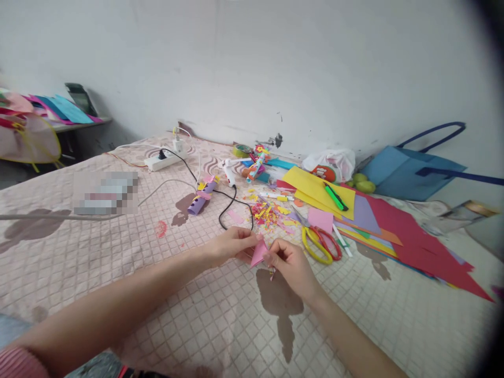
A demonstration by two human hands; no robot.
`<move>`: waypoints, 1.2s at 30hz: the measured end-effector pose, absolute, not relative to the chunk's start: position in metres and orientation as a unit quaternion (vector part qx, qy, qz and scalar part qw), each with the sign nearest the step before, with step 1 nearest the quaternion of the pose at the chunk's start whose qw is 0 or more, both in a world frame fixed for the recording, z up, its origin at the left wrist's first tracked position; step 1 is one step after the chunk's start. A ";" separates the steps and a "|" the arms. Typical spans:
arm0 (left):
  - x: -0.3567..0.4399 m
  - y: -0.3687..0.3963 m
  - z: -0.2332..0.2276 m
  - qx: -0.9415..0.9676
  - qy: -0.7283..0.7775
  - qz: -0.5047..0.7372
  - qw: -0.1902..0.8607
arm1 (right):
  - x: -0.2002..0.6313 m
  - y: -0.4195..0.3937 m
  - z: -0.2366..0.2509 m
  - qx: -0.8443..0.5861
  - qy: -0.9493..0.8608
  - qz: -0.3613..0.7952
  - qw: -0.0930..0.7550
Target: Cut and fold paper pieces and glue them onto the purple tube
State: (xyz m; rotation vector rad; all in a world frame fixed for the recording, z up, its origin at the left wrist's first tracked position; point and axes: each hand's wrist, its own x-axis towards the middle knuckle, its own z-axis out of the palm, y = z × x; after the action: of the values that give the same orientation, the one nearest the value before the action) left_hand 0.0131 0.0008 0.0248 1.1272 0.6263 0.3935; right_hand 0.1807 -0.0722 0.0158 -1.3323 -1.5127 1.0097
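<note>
Between my two hands is a small folded piece of pink paper (259, 253), its point aimed down. My left hand (236, 243) pinches it along the upper left side. On its right edge, the thumb and fingertips of my right hand (286, 258) are closed. A tiny scrap (271, 274) hangs just below the right fingertips. To the right of my right hand lie scissors with yellow and red handles (317, 247), blades pointing toward a heap of small paper clippings (270, 214). Beyond my left hand stands a decorated purple paper roll (200, 197).
A white glue gun (228, 173) with a black cord lies behind the roll, near a power strip (161, 159). At right are coloured paper sheets (409, 236), a green cutter (335, 197), a blue bag (405, 170) and green fruit (364, 185). A wall closes off the back.
</note>
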 end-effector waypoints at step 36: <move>0.017 -0.004 0.018 0.551 0.303 0.217 0.747 | 0.172 -0.074 0.017 -0.585 -0.677 0.215 0.391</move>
State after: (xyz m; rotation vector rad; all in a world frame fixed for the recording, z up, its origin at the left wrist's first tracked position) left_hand 0.0175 -0.0044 0.0183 1.2047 0.6638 0.4747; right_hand 0.1722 -0.0740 0.0169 -1.4867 -1.7200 0.5457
